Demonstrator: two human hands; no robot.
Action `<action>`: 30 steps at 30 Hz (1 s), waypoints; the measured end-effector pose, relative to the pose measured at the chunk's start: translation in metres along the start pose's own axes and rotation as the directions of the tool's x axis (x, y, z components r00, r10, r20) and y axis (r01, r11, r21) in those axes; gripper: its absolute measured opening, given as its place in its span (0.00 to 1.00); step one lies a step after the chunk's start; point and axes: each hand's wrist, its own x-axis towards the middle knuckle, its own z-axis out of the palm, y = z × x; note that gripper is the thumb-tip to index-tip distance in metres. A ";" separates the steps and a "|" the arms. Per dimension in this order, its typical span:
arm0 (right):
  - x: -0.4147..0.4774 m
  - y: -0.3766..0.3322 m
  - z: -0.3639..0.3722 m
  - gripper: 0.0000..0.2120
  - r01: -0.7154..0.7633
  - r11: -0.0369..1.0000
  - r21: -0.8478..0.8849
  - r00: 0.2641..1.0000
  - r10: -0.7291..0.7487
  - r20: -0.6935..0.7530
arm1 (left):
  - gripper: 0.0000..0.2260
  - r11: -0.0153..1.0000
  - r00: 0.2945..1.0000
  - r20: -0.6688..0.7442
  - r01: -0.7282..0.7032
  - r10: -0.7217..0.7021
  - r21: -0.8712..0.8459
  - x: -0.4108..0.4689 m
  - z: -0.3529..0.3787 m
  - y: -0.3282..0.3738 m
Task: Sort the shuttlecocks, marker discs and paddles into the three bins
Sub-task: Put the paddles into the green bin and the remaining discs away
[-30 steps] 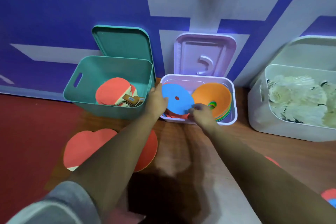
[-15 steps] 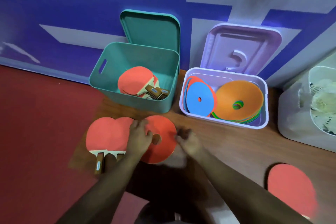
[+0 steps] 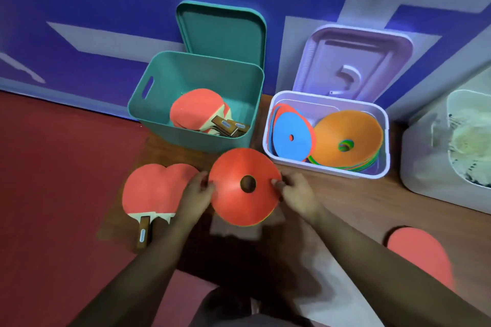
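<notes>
- Teal plastic bin (image 3: 196, 141), open, with its lid (image 3: 220, 32) propped upright against the wall behind it so the mouth stays free. It holds several red-faced, wooden-handled paddles (image 3: 198, 111) lying flat.
- Lilac plastic bin (image 3: 326, 170), just right of the teal one, with its lid (image 3: 353, 61) likewise leaning on the wall. A blue disc (image 3: 291, 138) stands on edge at its left and an orange stack (image 3: 348, 135) lies nested at its right; this is evidently the disc bin.
- White bin (image 3: 435, 178) at the right edge, only partly in view, with pale feathered shuttlecocks (image 3: 467, 141) inside.
- Two overlapping red paddles (image 3: 156, 188) lie on the wooden floor before the teal bin, not yet sorted.
- A lone red paddle (image 3: 422, 257) lies at lower right, well apart from the bins.
- Red flat marker disc with a centre hole (image 3: 231, 194), held clear of the floor in front of the two bins. A sliver of another colour shows under its lower rim, so it may top a small stack. It probably goes to the lilac bin next.
- Left hand (image 3: 195, 194) pinches the disc's left rim and right hand (image 3: 299, 196) pinches the opposite rim, a two-sided hold that keeps the floppy disc level.
</notes>
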 end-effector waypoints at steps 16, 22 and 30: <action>-0.053 0.010 -0.160 0.05 0.087 0.984 -0.155 0.865 -0.152 -0.479 | 0.07 0.962 0.978 -0.035 -0.208 0.205 -0.176 -0.028 0.102 0.174; -0.033 0.012 -0.199 0.13 -0.024 0.994 -0.107 0.833 -0.039 -0.552 | 0.12 0.970 0.966 0.122 -0.216 0.229 -0.108 -0.002 0.153 0.222; -0.038 0.048 -0.216 0.18 -0.027 1.000 0.005 0.918 0.027 -0.396 | 0.18 0.944 0.960 0.134 -0.269 0.246 0.193 0.003 0.194 0.228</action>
